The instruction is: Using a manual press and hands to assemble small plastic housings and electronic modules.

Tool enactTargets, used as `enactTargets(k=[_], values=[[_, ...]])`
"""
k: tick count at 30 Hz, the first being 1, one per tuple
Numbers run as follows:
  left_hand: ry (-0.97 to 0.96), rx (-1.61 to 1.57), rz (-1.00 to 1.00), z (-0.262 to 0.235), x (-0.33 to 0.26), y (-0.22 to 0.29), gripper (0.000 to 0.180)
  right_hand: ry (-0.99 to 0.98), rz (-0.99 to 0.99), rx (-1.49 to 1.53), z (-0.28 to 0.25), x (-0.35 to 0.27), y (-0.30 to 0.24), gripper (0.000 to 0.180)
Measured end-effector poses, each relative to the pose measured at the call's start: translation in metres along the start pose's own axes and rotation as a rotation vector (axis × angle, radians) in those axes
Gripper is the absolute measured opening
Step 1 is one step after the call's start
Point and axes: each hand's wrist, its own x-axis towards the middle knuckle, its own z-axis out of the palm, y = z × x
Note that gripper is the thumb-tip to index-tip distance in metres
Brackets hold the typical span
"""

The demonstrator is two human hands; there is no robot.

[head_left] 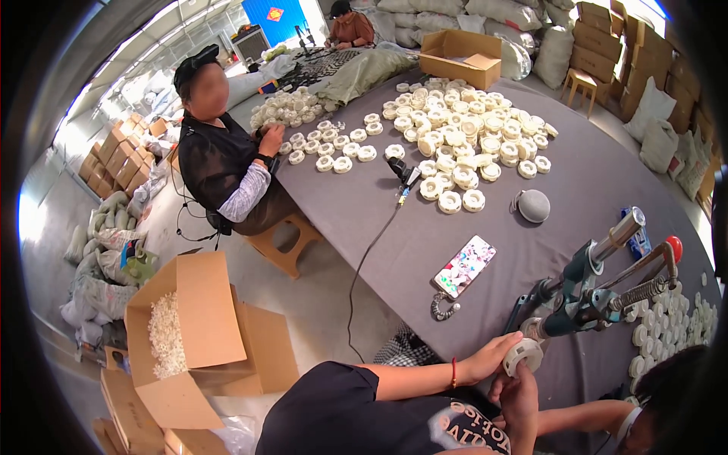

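A round cream-coloured plastic part with notches in its rim is held between my two hands, close to the lower end of a green hand press. My left hand, with a red string on its wrist, grips the part from the left side. Below it my right hand has its thumb and fingers closed on the lower edge of the part. The press has a steel column, a spring and a lever with a red knob. Whether the part touches the press is hard to tell.
On the grey-covered table lie a large heap of round parts, a phone, a grey rounded device and a cabled black device. More parts lie beyond the press. A co-worker sits across; an opened carton stands left.
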Motion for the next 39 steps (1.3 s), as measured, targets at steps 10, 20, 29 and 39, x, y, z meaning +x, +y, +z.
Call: enactTargets(k=[10, 20, 29, 39], values=[[-0.049, -0.331, -0.155, -0.023, 0.010, -0.013, 0.062, 0.099, -0.113, -0.361, 0.025, -0.009, -0.012, 0.028], [-0.027, -0.638, -0.018, -0.021, 0.011, -0.001, 0.037, 0.224, -0.216, -0.310, 0.014, -0.016, -0.015, 0.021], [-0.072, -0.930, -0.166, -0.033, 0.002, 0.014, 0.042, 0.383, -0.373, -0.181, 0.000, -0.008, -0.034, 0.027], [-0.026, -0.734, -0.237, -0.019, -0.005, 0.016, 0.051, 0.530, -0.397, -0.683, -0.001, -0.020, -0.049, 0.027]])
